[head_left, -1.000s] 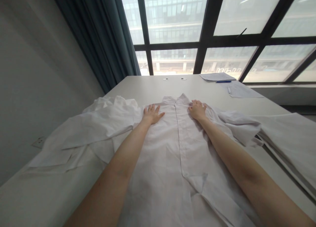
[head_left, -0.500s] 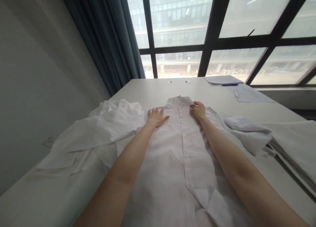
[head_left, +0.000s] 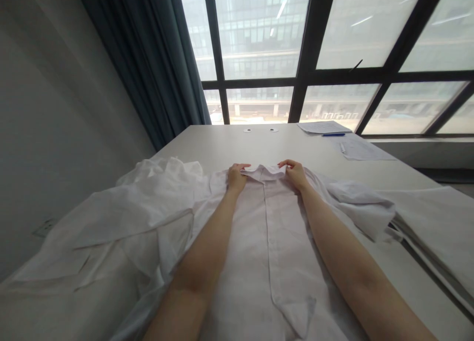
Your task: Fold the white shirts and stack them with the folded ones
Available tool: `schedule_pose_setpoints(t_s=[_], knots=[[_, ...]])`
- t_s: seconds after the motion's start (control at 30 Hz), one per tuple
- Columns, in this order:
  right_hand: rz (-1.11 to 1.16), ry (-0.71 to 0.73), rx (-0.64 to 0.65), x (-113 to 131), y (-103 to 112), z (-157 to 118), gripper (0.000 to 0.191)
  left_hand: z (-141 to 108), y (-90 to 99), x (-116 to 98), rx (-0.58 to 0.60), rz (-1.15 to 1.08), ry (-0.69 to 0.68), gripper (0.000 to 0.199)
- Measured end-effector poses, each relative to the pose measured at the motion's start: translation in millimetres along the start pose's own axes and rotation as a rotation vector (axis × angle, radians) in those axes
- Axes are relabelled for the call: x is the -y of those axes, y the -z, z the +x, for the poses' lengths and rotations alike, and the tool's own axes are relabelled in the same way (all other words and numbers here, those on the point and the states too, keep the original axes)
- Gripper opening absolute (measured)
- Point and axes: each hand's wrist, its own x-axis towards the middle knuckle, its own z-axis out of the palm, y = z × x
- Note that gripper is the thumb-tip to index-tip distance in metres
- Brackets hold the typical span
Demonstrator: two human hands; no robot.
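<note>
In the head view, a white shirt (head_left: 248,247) lies front up on a white table (head_left: 222,146), its collar (head_left: 262,173) pointing away from the person and its lower part running toward the near edge of the view. The left hand (head_left: 237,178) is closed on the left end of the collar, fingers curled over the fabric, and the right hand (head_left: 294,173) pinches the opposite end between thumb and fingers, so the collar stands slightly raised between them. Both forearms stretch along the sides of the shirt front. The button placket (head_left: 269,242) runs down the middle between the arms, and lower down the cloth folds over into a small pointed flap (head_left: 298,314).

To the left, white cloth (head_left: 122,212) spreads over the table in loose creases, heaped higher at its far side. To the right, a bunched sleeve (head_left: 359,205) lies just beside the right forearm; the pale expanse (head_left: 437,222) past it may be cloth or another tabletop, as the view there is too soft to say.

The table's far end bears two small round fittings (head_left: 274,130) and, at the right, papers (head_left: 322,127) with a blue pen (head_left: 333,134) at their near edge. Beyond stand a dark-framed window (head_left: 259,39) and a blue curtain (head_left: 148,59)
</note>
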Motion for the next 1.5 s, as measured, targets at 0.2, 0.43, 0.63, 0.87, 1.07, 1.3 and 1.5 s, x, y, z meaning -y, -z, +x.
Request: schedule_pose_setpoints(t_s=[0.2, 0.43, 0.63, 0.87, 1.07, 1.3, 1.5], knots=[[-0.023, -0.070, 0.001, -4, 0, 4, 0.037, -4, 7.5, 3, 0.069, -0.164, -0.131, 0.022], [-0.174, -0.082, -0.146, -1, 2, 4, 0.027, -11, 10.0, -1, 0.228, -0.214, -0.244, 0.026], [-0.301, -0.002, -0.159, 6, -3, -3, 0.023, -11, 10.0, -2, 0.182, -0.126, -0.160, 0.040], [-0.307, 0.071, -0.101, 6, -5, -2, 0.037, -12, 11.6, -11, 0.111, -0.048, -0.204, 0.024], [-0.370, 0.024, -0.071, 6, -5, -2, 0.028, -17, 15.8, -21, 0.066, 0.044, -0.181, 0.039], [-0.555, -0.067, -0.121, 9, -2, -2, 0.032, -15, 10.2, -14, 0.097, 0.148, -0.133, 0.025], [-0.681, -0.016, -0.022, 9, -4, -8, 0.024, -17, 0.1, -4, 0.187, 0.249, -0.093, 0.039]])
